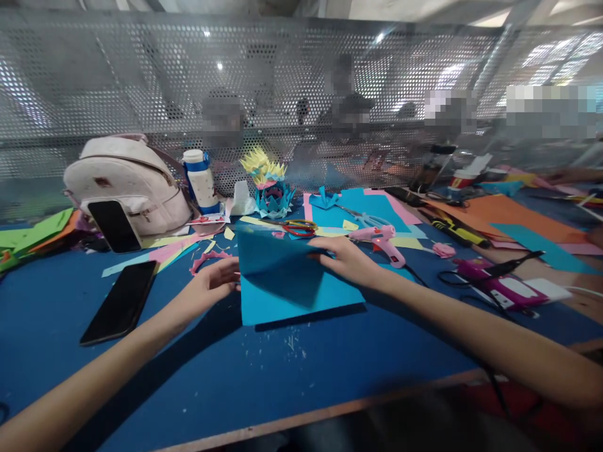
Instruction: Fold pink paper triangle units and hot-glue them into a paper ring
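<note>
A blue sheet of paper (282, 292) is partly folded over above the table, its upper layer raised and casting a shadow on the lower one. At its left edge is my left hand (219, 279), with the fingertips partly hidden by the paper. My right hand (342, 257) pinches the raised layer's right corner between thumb and fingers. A pink glue gun (381, 238) lies just behind my right hand. Red-handled scissors (299, 227) rest behind the paper, and a curled pink paper strip (205, 258) is beside my left hand.
Two phones, one lying flat (120, 304), are at the left near a white backpack (127, 182) and a bottle (200, 182). A paper craft (273, 191) stands at the back. Orange sheets (518, 216), a purple device (499, 285) and cables are right. Another person's hand shows far right.
</note>
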### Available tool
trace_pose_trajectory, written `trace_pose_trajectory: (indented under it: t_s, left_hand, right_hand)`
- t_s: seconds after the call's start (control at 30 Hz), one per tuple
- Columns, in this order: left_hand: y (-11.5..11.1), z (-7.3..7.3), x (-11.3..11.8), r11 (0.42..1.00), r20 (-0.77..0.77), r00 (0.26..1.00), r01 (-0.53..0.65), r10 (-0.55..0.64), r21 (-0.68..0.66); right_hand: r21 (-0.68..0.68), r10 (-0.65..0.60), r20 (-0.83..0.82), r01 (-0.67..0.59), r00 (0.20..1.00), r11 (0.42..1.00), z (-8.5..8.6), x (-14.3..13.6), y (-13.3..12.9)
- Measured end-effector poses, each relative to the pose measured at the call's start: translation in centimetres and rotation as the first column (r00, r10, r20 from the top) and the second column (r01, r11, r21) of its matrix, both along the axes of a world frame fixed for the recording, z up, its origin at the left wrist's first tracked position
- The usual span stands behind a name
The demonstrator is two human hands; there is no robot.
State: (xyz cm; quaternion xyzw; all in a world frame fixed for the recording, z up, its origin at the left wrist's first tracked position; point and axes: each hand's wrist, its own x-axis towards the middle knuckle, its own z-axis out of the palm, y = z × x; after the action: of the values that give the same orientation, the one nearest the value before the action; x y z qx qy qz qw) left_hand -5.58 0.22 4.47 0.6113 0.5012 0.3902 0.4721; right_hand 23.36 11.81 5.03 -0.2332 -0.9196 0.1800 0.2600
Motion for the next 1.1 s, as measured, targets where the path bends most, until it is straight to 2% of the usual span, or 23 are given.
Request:
trace_pose_trajectory:
  t_s: [0.17, 0.27, 0.37, 0.47, 0.53, 0.6, 0.67, 0.77, 0.9, 1.1]
  left_hand:
    - [0.1, -0.2, 0.2, 0.998, -0.070, 0.997, 0.048, -0.046, 0.036]
    - [-0.3, 0.1, 0.2, 0.996, -0.079, 0.993, 0.090, -0.088, 0.026]
    - [-0.8, 0.6, -0.1, 0.982, -0.041, 0.982, 0.183, -0.184, -0.036]
    - [-1.1, 0.1, -0.1, 0.962, 0.024, 0.965, 0.261, -0.260, -0.074]
    - [-1.2, -0.7, 0.1, 0.978, -0.011, 0.979, 0.200, -0.201, -0.065]
    - [-1.2, -1.8, 0.4, 0.995, -0.137, 0.986, 0.095, -0.097, -0.019]
    - [-1.2, -2.7, 0.8, 0.998, -0.275, 0.961, 0.039, -0.023, 0.052]
    - [-1.2, -3.5, 1.0, 0.990, -0.378, 0.925, 0.008, 0.046, 0.140]
    - [-1.4, -3.6, 0.7, 0.973, -0.445, 0.892, 0.023, 0.084, 0.230]
    - [-1.5, -3.9, -0.2, 0.936, -0.512, 0.857, 0.134, 0.056, 0.326]
  right_hand:
    - [-0.131, -0.055, 0.033, 0.059, 0.998, 0.990, 0.3, -0.1, -0.5]
    - [-0.133, -0.053, 0.030, 0.057, 0.998, 0.989, 0.1, 0.0, -1.1]
    - [-0.124, -0.029, 0.040, 0.033, 0.999, 0.992, 0.0, 0.1, -1.5]
    - [-0.131, 0.005, 0.072, 0.004, 0.997, 0.991, 0.1, 0.2, -1.9]
    - [-0.157, 0.015, 0.073, -0.003, 0.997, 0.988, 0.2, 0.1, -2.2]
    - [-0.176, 0.015, 0.073, -0.002, 0.997, 0.984, 0.2, 0.0, -2.5]
    - [-0.177, 0.029, 0.107, -0.010, 0.994, 0.984, 0.2, -0.1, -2.7]
    - [-0.174, 0.077, 0.196, -0.043, 0.978, 0.984, 0.1, 0.0, -2.7]
    - [-0.161, 0.095, 0.273, -0.052, 0.957, 0.986, -0.4, 0.6, -2.4]
    - [-0.109, 0.096, 0.340, -0.062, 0.936, 0.992, -1.5, 1.5, -2.6]
